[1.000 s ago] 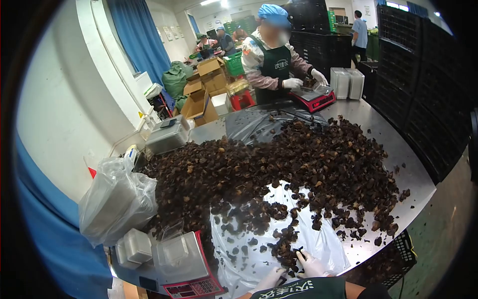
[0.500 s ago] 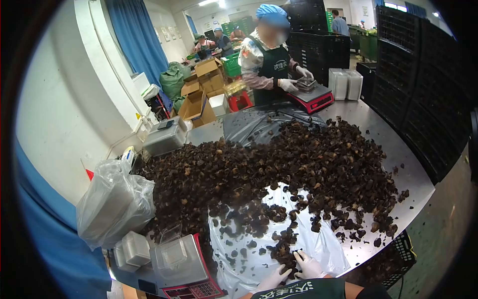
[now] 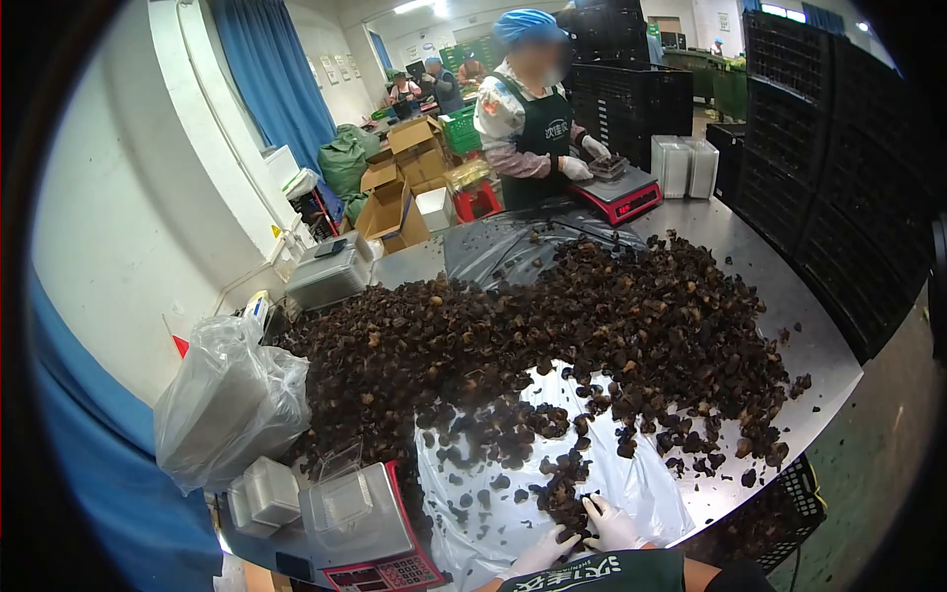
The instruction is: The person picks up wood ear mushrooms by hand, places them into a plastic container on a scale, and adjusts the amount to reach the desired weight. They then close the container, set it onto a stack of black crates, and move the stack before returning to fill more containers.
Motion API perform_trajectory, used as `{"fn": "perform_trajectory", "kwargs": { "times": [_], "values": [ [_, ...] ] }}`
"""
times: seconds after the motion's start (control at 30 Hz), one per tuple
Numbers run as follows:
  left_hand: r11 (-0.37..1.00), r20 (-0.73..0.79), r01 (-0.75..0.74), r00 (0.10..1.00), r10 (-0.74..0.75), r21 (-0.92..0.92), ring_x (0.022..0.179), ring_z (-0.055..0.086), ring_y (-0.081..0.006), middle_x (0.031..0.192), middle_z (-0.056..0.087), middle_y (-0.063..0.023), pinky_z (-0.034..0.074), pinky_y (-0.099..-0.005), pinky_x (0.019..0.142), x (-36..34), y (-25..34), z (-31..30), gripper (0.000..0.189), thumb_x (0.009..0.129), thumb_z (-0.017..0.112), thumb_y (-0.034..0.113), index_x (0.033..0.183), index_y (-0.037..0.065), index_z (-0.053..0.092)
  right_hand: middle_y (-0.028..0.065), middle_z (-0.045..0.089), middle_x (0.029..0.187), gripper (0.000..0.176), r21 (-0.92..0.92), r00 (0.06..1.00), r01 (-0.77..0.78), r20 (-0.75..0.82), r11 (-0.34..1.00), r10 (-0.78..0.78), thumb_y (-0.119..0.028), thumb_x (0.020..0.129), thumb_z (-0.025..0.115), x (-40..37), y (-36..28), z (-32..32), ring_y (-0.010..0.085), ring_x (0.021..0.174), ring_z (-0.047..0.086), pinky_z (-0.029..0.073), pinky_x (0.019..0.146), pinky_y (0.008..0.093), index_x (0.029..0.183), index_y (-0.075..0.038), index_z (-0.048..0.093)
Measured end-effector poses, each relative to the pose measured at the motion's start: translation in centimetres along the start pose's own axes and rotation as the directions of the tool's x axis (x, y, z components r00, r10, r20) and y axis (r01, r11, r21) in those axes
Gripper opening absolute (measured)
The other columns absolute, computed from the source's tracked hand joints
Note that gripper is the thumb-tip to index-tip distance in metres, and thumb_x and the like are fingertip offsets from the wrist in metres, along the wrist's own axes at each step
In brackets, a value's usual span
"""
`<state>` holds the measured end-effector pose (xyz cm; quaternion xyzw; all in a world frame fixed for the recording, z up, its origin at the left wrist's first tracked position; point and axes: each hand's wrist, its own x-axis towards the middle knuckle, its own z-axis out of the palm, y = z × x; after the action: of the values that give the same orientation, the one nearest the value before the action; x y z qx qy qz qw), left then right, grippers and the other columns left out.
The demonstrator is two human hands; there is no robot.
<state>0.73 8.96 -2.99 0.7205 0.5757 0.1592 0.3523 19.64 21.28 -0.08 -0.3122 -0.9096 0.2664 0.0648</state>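
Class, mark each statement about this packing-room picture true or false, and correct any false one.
1. The wearer's left hand and right hand are both in white gloves. True.
2. The dark pieces are heaped in a blue crate. False: they are piled on the metal table, partly over a white plastic sheet.
3. A scale with a red base stands left of the hands, with a clear tray on it. True.
4. The person across the table wears a red apron. False: the apron is dark green.
5. The black crates are stacked along the left wall. False: they stand on the right.
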Motion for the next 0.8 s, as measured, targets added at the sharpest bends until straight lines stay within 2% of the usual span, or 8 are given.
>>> {"fn": "perform_trajectory", "kwargs": {
  "times": [0.27, 0.43, 0.8],
  "values": [
    [0.999, -0.014, -0.023, 1.0, 0.023, -0.027, 0.116, 0.051, -0.0434, 0.129, 0.046, -0.0259, 0.045, -0.0437, 0.098, 0.0, -0.1, -0.1, 0.066, 0.076, 0.067, 0.009, 0.139, 0.012, 0.047, 0.0261, 0.045, 0.137, 0.093, -0.015, 1.0, 0.009, -0.013, 1.0, -0.009, -0.035, 0.068, 0.08, 0.0, 0.0, 0.1, 0.0399, 0.115, 0.056, 0.049, 0.092, 0.0441, 0.143, 0.0, 0.036],
    [0.994, -0.045, 0.002, 0.999, -0.007, -0.109, 0.11, 0.052, -0.0382, 0.12, 0.053, -0.0195, 0.046, -0.0427, 0.094, 0.1, -1.0, 0.9, 0.057, 0.079, 0.065, 0.006, 0.134, 0.012, 0.051, 0.026, 0.045, 0.136, 0.091, 0.005, 1.0, 0.0, 0.002, 1.0, 0.0, -0.034, 0.069, 0.08, 0.2, -0.1, -0.2, 0.0387, 0.115, 0.056, 0.049, 0.092, 0.0434, 0.142, 0.0, 0.037],
    [0.999, -0.097, 0.012, 0.995, -0.017, -0.053, 0.107, 0.052, -0.0355, 0.113, 0.056, -0.0161, 0.044, -0.0416, 0.094, -0.4, -0.3, 0.4, 0.055, 0.079, 0.068, 0.005, 0.131, 0.016, 0.055, 0.0255, 0.045, 0.137, 0.089, -0.009, 1.0, -0.005, -0.003, 1.0, 0.005, -0.034, 0.07, 0.079, 0.1, -0.1, 0.1, 0.0367, 0.116, 0.056, 0.048, 0.092, 0.0431, 0.142, -0.001, 0.039]
  ]
}}
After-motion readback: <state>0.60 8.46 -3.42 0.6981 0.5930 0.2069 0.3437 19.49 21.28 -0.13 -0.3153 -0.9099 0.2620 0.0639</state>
